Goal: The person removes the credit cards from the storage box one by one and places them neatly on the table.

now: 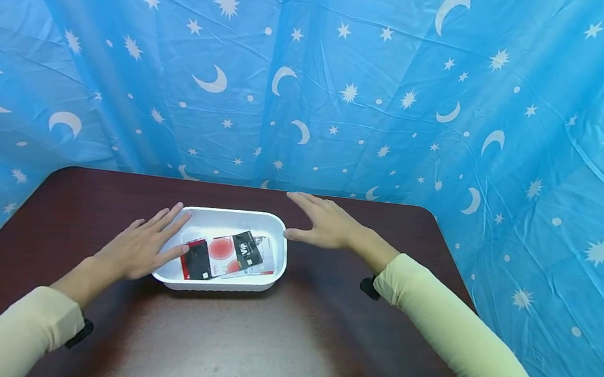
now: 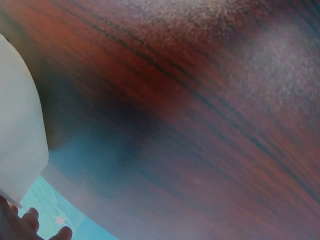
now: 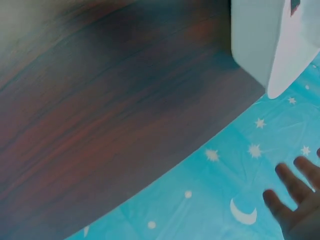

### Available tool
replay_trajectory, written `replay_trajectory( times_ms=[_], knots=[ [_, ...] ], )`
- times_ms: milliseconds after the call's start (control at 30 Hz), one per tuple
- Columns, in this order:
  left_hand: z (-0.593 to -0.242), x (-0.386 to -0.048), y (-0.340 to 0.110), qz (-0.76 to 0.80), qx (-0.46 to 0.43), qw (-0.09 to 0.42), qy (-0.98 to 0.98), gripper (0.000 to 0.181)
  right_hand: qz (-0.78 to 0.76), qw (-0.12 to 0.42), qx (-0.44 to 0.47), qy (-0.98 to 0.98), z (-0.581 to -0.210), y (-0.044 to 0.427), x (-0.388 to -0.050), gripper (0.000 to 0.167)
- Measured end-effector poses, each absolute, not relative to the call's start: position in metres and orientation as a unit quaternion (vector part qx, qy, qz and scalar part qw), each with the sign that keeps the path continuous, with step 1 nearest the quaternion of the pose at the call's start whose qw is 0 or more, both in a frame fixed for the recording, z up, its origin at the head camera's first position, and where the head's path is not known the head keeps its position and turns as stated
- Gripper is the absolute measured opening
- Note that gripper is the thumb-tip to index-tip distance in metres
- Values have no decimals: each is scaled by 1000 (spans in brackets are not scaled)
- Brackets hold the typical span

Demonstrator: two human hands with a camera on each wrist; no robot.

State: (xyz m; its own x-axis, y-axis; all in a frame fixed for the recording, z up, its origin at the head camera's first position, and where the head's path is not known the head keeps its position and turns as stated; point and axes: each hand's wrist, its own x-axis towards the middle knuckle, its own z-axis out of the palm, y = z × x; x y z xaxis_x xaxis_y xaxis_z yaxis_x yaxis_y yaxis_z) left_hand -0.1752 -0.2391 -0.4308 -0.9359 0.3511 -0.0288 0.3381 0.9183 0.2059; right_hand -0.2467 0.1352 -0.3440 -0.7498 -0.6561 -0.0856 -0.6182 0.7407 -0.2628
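Observation:
A white plastic tub [image 1: 189, 285] stands on the dark table, with several cards inside. Among them are a black and red card [image 1: 198, 261], a white card with red circles [image 1: 222, 250] and a dark card marked "vip" [image 1: 248, 249], overlapping one another. My left hand [image 1: 142, 248], fingers straight and spread, is over the tub's left end; whether it touches the rim I cannot tell. Beside the right end, my right hand [image 1: 326, 223] is held with its fingers extended, holding nothing. The right wrist view shows spread fingers [image 3: 290, 187] near the tub's wall [image 3: 255, 40].
The dark wooden table [image 1: 241, 342] extends in front of the tub and to both sides. A blue curtain [image 1: 313, 79] with white moons and stars hangs behind the table's far edge and along its right side.

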Motion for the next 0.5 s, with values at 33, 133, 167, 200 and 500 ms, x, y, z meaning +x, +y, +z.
replay_trajectory(
  times_ms=[33,133,167,200,500],
  knots=[
    [-432,-175,-239,106,175,32,978,81,-130,100,-343,925,-344,132,-247,85],
    [-434,-176,-239,121,173,30,977,84,-184,139,-343,911,-345,125,-250,85],
    [-434,-177,-240,122,173,31,977,84,-196,148,-344,906,-346,123,-251,84],
    [-434,-177,-239,122,173,32,977,85,-206,156,-346,902,-346,120,-252,83],
    [-435,-176,-240,126,170,37,977,86,-259,269,-351,859,-347,98,-267,70]
  ],
)
